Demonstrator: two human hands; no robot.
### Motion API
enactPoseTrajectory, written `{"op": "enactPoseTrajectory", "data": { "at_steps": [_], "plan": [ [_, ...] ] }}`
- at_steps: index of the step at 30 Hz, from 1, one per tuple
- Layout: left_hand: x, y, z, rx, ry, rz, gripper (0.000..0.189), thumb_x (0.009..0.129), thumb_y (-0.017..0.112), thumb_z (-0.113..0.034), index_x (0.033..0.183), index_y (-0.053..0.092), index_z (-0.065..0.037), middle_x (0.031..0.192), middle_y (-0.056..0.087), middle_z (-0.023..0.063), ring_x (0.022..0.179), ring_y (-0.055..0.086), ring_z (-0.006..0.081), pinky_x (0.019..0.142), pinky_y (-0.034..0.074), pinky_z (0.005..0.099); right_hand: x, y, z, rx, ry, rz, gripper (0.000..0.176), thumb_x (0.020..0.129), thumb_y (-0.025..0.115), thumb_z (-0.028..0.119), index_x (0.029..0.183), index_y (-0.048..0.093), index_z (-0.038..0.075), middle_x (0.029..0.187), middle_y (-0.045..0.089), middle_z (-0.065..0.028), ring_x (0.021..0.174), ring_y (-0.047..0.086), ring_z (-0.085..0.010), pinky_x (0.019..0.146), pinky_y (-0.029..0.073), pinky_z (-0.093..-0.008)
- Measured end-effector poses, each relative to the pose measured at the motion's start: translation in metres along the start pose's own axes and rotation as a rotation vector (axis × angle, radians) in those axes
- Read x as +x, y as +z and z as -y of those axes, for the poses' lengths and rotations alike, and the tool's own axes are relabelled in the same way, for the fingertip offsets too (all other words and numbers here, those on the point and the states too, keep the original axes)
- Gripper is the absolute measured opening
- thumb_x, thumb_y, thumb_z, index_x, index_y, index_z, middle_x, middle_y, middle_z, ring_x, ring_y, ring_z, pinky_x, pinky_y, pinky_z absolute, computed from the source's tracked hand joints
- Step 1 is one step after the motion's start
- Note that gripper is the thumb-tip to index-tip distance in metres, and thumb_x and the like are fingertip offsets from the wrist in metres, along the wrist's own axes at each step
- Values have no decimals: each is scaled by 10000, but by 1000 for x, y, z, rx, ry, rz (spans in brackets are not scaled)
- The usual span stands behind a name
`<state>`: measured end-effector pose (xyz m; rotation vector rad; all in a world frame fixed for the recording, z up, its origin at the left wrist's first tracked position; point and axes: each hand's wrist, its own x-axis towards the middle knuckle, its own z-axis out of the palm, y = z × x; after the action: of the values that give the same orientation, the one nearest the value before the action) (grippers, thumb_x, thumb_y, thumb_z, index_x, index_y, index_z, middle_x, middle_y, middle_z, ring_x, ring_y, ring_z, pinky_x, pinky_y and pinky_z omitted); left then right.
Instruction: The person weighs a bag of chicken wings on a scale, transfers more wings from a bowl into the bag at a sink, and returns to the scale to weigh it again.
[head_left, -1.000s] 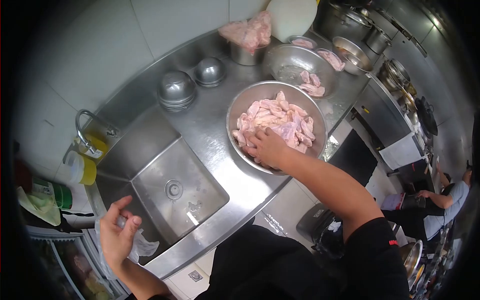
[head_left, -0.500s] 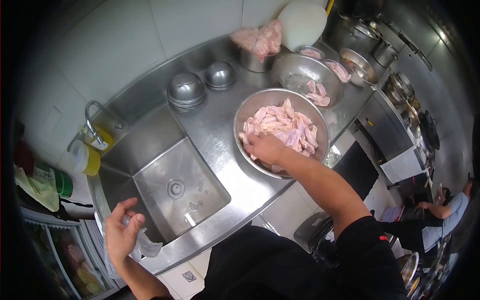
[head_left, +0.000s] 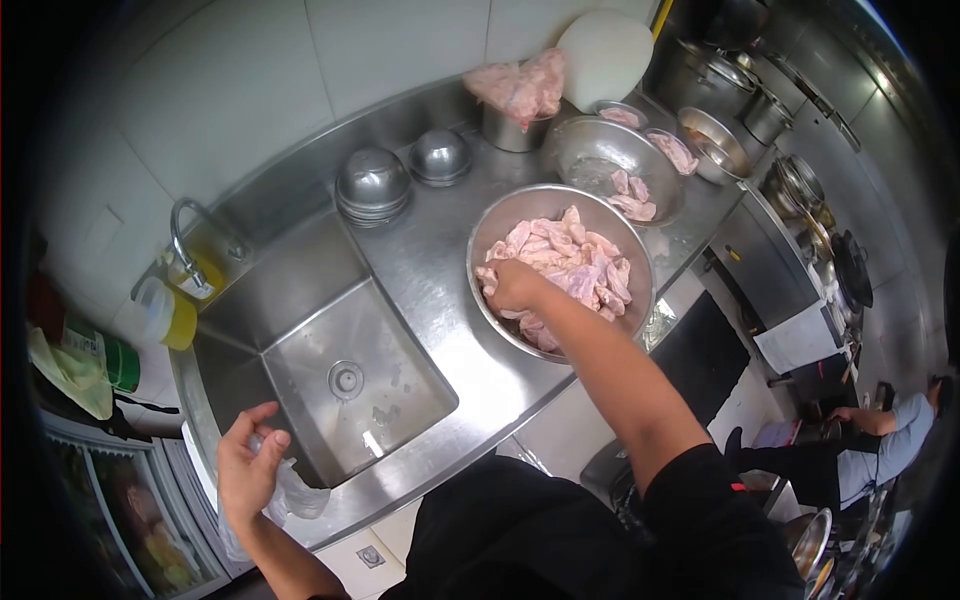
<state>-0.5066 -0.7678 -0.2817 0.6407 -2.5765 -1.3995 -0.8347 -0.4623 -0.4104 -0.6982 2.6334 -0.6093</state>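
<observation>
Meat pieces [head_left: 580, 262], uncountable, in one big bowl [head_left: 495, 220]. Right hand [head_left: 517, 286] inside, fingers curled, grip hidden. Left of bowl: left hand [head_left: 250, 468] half-curled, hold on plastic bag [head_left: 296, 497] unclear; two bowl stacks [head_left: 372, 180]; one bottle [head_left: 205, 278], label illegible.

On the worktop [head_left: 440, 285], the sink [head_left: 310, 335] lies left of the large bowl [head_left: 632, 232], with the faucet [head_left: 178, 232] at its far left. Chicken wings [head_left: 585, 265] fill that bowl, the right hand [head_left: 516, 285] among them. Behind it stand a second bowl [head_left: 592, 138] and a pot [head_left: 512, 132]; stacked bowls [head_left: 373, 182] sit behind, leftward. The left hand [head_left: 250, 468] is near the sink's near left corner.
</observation>
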Motion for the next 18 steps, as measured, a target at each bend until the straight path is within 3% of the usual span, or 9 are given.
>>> {"op": "enactPoseTrajectory", "data": {
  "at_steps": [5, 8, 10, 12, 14, 16, 18],
  "plan": [
    [2, -2, 10, 20, 25, 1, 493, 822, 728, -319, 1133, 624, 48, 716, 548, 5, 694, 496, 90, 657, 412, 242, 7, 12, -1, 114, 127, -25, 575, 614, 763, 184, 1146, 648, -2, 1082, 666, -234, 1012, 637, -375, 917, 490, -387],
    [1, -1, 10, 18, 27, 17, 500, 823, 726, -334, 1132, 624, 45, 719, 547, 5, 698, 502, 92, 659, 415, 245, 10, 17, -6, 79, 56, -78, 498, 619, 758, 166, 1060, 669, -49, 1013, 686, -225, 970, 660, -348, 861, 515, -370],
    [1, -2, 4, 21, 32, 23, 495, 817, 723, -323, 1134, 624, 44, 721, 548, 7, 703, 507, 94, 660, 418, 246, 6, 6, -13, 247, -38, -39, 369, 674, 720, 166, 978, 672, -38, 937, 682, -223, 896, 673, -343, 781, 541, -397],
    [0, -5, -7, 24, 42, 27, 478, 804, 719, -287, 1137, 623, 43, 721, 549, 9, 709, 512, 94, 660, 420, 245, -6, -12, -4, 625, 35, 2, 310, 727, 700, 146, 969, 655, -43, 898, 678, -206, 846, 682, -317, 711, 561, -394],
    [-1, -7, -21, 28, 87, 40, 457, 781, 697, -225, 1141, 621, 46, 740, 559, 15, 728, 517, 93, 664, 422, 244, -25, -37, -2, 1213, 283, 18, 318, 776, 699, 106, 1032, 619, -64, 897, 674, -173, 819, 687, -270, 650, 576, -361],
    [3, -6, -42, 64, 143, 89, 446, 734, 641, -119, 1146, 617, 49, 798, 579, 27, 759, 520, 91, 681, 426, 235, -48, -54, -13, 1477, 243, 43, 273, 824, 697, 137, 1031, 621, -23, 891, 675, -142, 741, 687, -246, 596, 584, -365],
    [23, -6, -37, 74, 343, 160, 453, 704, 643, -110, 1129, 618, 45, 864, 605, 48, 756, 536, 120, 719, 441, 257, -80, -64, -17, 1500, 189, -224, 250, 816, 731, 178, 977, 651, 4, 854, 681, -118, 701, 678, -211, 561, 563, -352]
  ]
}}
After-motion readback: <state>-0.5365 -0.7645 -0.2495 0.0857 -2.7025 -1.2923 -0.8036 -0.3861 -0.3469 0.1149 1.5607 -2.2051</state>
